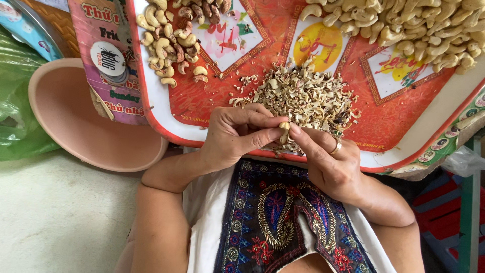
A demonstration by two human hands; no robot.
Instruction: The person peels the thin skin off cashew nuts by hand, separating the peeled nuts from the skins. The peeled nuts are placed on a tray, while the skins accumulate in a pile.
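Both hands' fingers (pixel 270 132) pinch a cashew (pixel 284 132) (over red tray (pixel 404 119)).

A single head-worn camera looks steeply down, close over the tray's (pixel 151 114) near edge and lap.

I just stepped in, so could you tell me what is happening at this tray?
A person's left hand and right hand pinch one cashew between their fingertips over a red tray. A heap of peeled skins lies just beyond it, with unpeeled cashews at left and pale peeled ones at right.
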